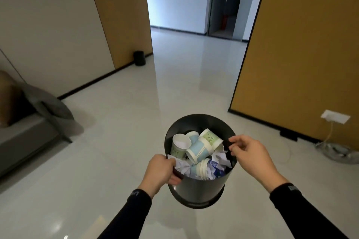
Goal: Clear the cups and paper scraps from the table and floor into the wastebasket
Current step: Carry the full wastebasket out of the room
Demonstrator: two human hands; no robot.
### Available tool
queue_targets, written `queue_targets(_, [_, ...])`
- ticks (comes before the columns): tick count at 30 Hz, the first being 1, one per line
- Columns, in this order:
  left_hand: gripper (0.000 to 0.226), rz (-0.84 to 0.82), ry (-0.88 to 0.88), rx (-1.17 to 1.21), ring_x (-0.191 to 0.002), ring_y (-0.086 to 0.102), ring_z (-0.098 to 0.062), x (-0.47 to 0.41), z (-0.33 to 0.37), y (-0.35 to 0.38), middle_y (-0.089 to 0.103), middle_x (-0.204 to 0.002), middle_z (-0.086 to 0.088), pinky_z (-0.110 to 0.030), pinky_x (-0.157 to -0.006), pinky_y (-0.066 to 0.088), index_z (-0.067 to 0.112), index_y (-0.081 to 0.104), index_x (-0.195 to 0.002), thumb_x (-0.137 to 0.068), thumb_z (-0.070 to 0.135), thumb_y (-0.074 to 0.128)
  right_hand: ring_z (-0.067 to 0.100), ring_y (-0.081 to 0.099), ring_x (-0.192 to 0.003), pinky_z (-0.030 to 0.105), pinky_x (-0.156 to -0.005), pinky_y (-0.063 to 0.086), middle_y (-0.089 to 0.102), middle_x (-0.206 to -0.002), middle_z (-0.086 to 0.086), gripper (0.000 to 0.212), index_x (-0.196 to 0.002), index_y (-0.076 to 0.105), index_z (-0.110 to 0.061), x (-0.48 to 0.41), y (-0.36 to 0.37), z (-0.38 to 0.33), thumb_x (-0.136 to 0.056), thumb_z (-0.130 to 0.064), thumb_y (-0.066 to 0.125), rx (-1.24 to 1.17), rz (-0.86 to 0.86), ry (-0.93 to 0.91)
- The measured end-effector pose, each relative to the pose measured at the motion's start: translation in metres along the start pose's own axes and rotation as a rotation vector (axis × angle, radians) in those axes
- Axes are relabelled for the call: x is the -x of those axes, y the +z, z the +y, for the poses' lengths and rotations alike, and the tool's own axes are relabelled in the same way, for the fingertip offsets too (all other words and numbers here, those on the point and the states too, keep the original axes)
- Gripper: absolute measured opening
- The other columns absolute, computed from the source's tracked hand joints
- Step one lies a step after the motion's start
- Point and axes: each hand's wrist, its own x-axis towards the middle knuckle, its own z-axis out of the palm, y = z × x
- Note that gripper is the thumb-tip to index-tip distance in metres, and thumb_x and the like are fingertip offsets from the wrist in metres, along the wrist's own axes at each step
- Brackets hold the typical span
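Black round wastebasket (196, 190) held above pale floor, tilted so open mouth faces camera. Inside, heap of paper cups (198, 150) lying on sides (pale blue and pale green prints, white interiors), one white-mouthed cup at left facing up. Crumpled paper scraps (182, 167) white with some blue print, packed beneath and in front of cups, reaching near rim.

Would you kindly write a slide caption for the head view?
Both hands, left and right, hold a black wastebasket filled with paper cups and crumpled paper.
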Motion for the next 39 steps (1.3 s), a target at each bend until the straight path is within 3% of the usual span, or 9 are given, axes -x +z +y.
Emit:
queue_targets(10, [0.021,-0.05,0.026,-0.011,-0.056,0.069,-0.041,-0.152,0.097,-0.008,0.068,-0.056,-0.028,-0.051,-0.07,0.059,-0.011,0.057,-0.084,-0.08,0.004,0.042,0.008,0.063,-0.073,0.02,-0.059,0.043,0.067,-0.078,-0.008,0.016,-0.09,0.062,-0.029,-0.169,0.016,-0.033,-0.083,-0.017,0.056,0.057,0.034,-0.011])
queue_targets(15, [0.025,-0.057,0.043,-0.032,-0.055,0.069,-0.038,-0.263,0.165,-0.015,0.066,-0.049,-0.023,-0.038,-0.063,0.058,-0.013,0.058,-0.073,-0.079,0.006,0.043,0.016,0.065,-0.076,0.03,-0.071,0.05,0.069,-0.078,-0.002,0.017,-0.091,0.064,-0.023,-0.307,0.029,-0.048,-0.081,-0.011,0.058,0.002,0.025,-0.018])
queue_targets(19, [0.03,-0.043,0.056,0.0,-0.055,0.069,-0.037,-0.352,0.216,-0.026,0.068,-0.057,-0.027,-0.041,-0.064,0.06,-0.017,0.061,-0.079,-0.079,0.007,0.044,0.017,0.065,-0.081,0.032,-0.073,0.052,0.07,-0.084,0.0,0.017,-0.094,0.065,-0.023,-0.41,0.043,-0.068,-0.083,-0.013,0.055,-0.011,0.011,-0.022])
queue_targets(21, [0.025,-0.014,0.041,0.012,-0.053,0.069,-0.033,-0.401,0.241,-0.031,0.07,-0.064,-0.025,-0.039,-0.057,0.061,-0.014,0.062,-0.079,-0.082,0.005,0.047,0.017,0.065,-0.083,0.033,-0.076,0.053,0.07,-0.088,0.001,0.018,-0.095,0.065,-0.022,-0.462,0.054,-0.075,-0.084,-0.013,0.054,-0.004,0.005,-0.022])
queue_targets(23, [0.016,0.01,0.033,0.023,-0.05,0.068,-0.027,-0.452,0.264,-0.038,0.069,-0.058,-0.016,-0.033,-0.048,0.057,-0.004,0.059,-0.076,-0.086,0.004,0.049,0.018,0.065,-0.084,0.035,-0.079,0.054,0.069,-0.091,0.001,0.019,-0.095,0.066,-0.022,-0.513,0.067,-0.083,-0.085,-0.012,0.052,-0.002,0.01,-0.025])
queue_targets(25, [0.017,-0.015,0.04,0.015,-0.05,0.069,-0.028,-0.509,0.287,-0.046,0.068,-0.048,-0.011,-0.036,-0.05,0.059,-0.007,0.06,-0.074,-0.084,0.002,0.05,0.018,0.065,-0.084,0.036,-0.082,0.055,0.069,-0.09,0.001,0.02,-0.094,0.065,-0.022,-0.57,0.082,-0.086,-0.084,-0.012,0.052,-0.004,0.019,-0.022])
queue_targets(29, [0.029,-0.06,0.076,0.009,-0.053,0.069,-0.036,-0.626,0.332,-0.063,0.068,-0.055,-0.025,-0.031,-0.045,0.057,-0.003,0.069,-0.057,-0.079,0.0,0.048,0.018,0.065,-0.08,0.035,-0.08,0.055,0.069,-0.084,0.002,0.02,-0.091,0.066,-0.021,-0.688,0.113,-0.098,-0.082,-0.008,0.055,-0.023,0.042,-0.009])
queue_targets(31, [0.025,-0.06,0.083,0.009,-0.052,0.069,-0.038,-0.692,0.359,-0.069,0.067,-0.055,-0.028,-0.029,-0.042,0.054,-0.005,0.065,-0.059,-0.077,0.0,0.048,0.017,0.064,-0.078,0.032,-0.078,0.054,0.069,-0.082,0.0,0.022,-0.091,0.066,-0.021,-0.752,0.124,-0.107,-0.08,-0.007,0.054,-0.02,0.051,0.009])
queue_targets(39, [0.019,-0.16,0.143,-0.113,-0.053,0.069,-0.039,-0.911,0.499,-0.051,0.068,-0.057,-0.028,-0.047,-0.059,0.059,-0.011,0.063,-0.071,-0.079,-0.001,0.049,0.01,0.059,-0.081,0.016,-0.074,0.045,0.058,-0.079,-0.011,0.031,-0.102,0.064,-0.013,-0.956,0.121,-0.13,-0.077,0.003,0.053,-0.048,0.093,0.145])
